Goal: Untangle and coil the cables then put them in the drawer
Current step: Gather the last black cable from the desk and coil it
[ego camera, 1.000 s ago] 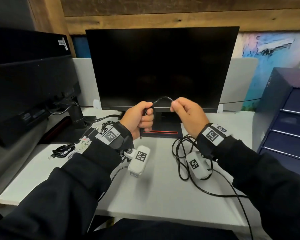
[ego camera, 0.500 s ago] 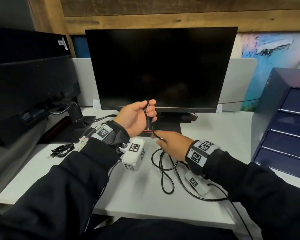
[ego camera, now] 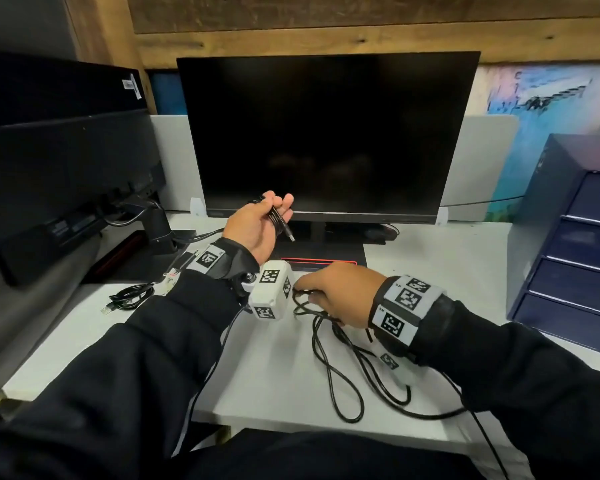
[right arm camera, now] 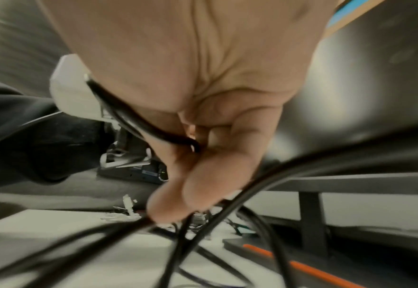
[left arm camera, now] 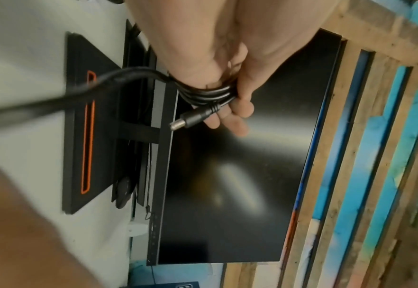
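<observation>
Left hand [ego camera: 257,225] is raised palm-up in front of the dark monitor [ego camera: 326,133], fingers [left arm camera: 237,109] partly curled around several turns of the black cable [ego camera: 329,355]. From the left wrist view, the turns cross my palm, pinned under the thumb, with the barrel plug [left arm camera: 190,118] sticking out past my fingertips. One strand leaves the coil and runs down toward the desk.

Right hand [ego camera: 336,294] is lower and nearer me, back up, just above the white desk [ego camera: 447,271] — thumb and fingers pinching a strand of the same cable. The right wrist view is blurred, but the strand passes between thumb and forefinger, with more loops hanging below the fingers.

The rest of the cable lies in loose loops on the desk under and behind my right hand, trailing toward the near edge of the desk.

Second cable [ego camera: 129,299] — a small black bundle with a USB plug — sits on the desk to the outside of my left forearm, well apart from both hands.

Blue drawer unit [ego camera: 575,237] stands beyond my right wrist, on the far right; its drawers look closed.
</observation>
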Tool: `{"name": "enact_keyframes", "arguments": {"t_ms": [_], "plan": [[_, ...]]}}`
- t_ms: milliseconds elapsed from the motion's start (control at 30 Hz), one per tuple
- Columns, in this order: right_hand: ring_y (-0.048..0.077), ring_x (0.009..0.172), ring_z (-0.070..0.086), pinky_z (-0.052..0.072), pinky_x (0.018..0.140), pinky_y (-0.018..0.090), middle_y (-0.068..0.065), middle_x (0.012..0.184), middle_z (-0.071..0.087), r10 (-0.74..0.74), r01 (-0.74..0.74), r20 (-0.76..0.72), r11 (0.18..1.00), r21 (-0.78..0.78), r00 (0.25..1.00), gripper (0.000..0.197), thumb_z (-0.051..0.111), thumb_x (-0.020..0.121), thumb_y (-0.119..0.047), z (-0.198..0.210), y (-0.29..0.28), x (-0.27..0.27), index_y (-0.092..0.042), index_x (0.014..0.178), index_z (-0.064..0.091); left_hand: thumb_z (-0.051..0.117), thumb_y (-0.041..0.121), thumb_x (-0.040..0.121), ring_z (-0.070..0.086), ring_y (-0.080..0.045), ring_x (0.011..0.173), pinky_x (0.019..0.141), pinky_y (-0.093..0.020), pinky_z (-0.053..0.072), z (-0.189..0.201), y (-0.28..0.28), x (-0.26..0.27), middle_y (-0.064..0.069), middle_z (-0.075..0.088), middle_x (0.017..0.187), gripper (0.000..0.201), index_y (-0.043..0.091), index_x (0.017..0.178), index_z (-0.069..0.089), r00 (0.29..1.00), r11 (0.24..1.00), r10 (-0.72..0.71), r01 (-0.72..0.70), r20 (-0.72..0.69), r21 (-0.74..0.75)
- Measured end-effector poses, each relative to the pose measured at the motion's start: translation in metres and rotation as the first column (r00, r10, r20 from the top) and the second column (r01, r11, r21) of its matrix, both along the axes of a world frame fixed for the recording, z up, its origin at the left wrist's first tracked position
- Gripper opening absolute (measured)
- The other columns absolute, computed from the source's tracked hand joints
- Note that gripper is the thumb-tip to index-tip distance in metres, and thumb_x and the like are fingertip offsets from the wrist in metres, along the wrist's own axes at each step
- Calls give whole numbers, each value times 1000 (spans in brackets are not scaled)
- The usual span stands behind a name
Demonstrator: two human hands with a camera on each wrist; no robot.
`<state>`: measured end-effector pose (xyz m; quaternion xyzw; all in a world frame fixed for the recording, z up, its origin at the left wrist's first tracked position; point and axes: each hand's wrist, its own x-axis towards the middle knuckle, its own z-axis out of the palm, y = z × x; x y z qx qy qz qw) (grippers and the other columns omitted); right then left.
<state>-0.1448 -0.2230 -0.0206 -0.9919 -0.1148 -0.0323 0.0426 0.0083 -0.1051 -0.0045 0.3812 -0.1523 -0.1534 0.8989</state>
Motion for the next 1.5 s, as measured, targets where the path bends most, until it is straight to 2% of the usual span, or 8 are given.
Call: {"name": "enact_keyframes", "arguments": {"t_ms": [333, 433, 700, 867, 1067, 1200, 1333, 1500], "plan": [[25, 87, 63, 54, 78, 43, 0, 96, 66, -87, 76, 466, 996, 42, 881, 25, 51, 100, -19, 35, -43, 6, -27, 120, 65, 49, 5, 102, 70, -14, 65, 72, -25, 57, -3, 0, -35, -2, 70, 70, 12, 5, 95, 59, 843, 711, -294, -123, 450, 693], [21, 81, 62, 54, 75, 41, -4, 91, 64, -147, 84, 539, 987, 140, 829, 22, 49, 101, -21, 37, -61, 8, -28, 115, 66, 42, 15, 106, 64, -27, 65, 81, -44, 54, 2, -6, -45, -9, 66, 71, 24, 4, 93, 58, 795, 667, -442, -20, 416, 745], [11, 87, 59, 52, 77, 34, -14, 92, 58, -228, 70, 537, 952, 298, 812, 19, 52, 99, -31, 30, -67, 12, -33, 108, 68, 49, 34, 102, 41, -16, 54, 55, -29, 41, -6, -12, -51, 3, 45, 59, 34, 13, 76, 53, 688, 507, -527, -215, 498, 834], [15, 100, 66, 56, 91, 36, -1, 105, 69, -382, -113, 300, 441, 891, 874, 21, 54, 101, -17, 34, -80, 16, -25, 98, 72, 46, 35, 103, 37, -8, 38, 45, -22, 36, -8, -11, -48, 9, 42, 39, 45, 14, 62, 51, 762, 485, -393, -304, 515, 820], [29, 114, 67, 50, 103, 44, 8, 111, 73, -331, 80, -68, 23, 997, 941, 28, 38, 107, -33, 20, -67, 24, -22, 117, 62, 43, 31, 104, 33, -15, 40, 46, -25, 34, -6, -12, -42, 7, 37, 43, 43, 15, 64, 48, 839, 598, -299, -207, 455, 775], [24, 108, 70, 52, 100, 42, 7, 115, 74, -228, 142, -99, 182, 973, 969, 56, 36, 100, -61, 9, -52, 23, -19, 127, 62, 43, 32, 105, 27, -10, 38, 46, -25, 30, -9, -15, -43, 10, 34, 44, 42, 17, 65, 45, 917, 697, -215, -97, 336, 711], [3, 87, 67, 52, 78, 20, -10, 98, 69, -136, 99, -36, 491, 866, 990, 37, 75, 87, -35, 2, -52, 21, -32, 120, 58, 40, 37, 105, 23, -10, 40, 47, -27, 27, -7, -14, -46, 10, 27, 47, 41, 20, 68, 44, 935, 781, -297, 123, 192, 612], [11, 90, 63, 52, 85, 28, -7, 106, 66, -181, 119, 23, 733, 669, 983, 54, 73, 83, -13, -2, -63, 20, -25, 132, 54, 39, 38, 105, 23, -8, 38, 47, -25, 28, -4, -6, -33, 11, 26, 47, 41, 21, 68, 44, 940, 815, -319, 206, 123, 541]]}}
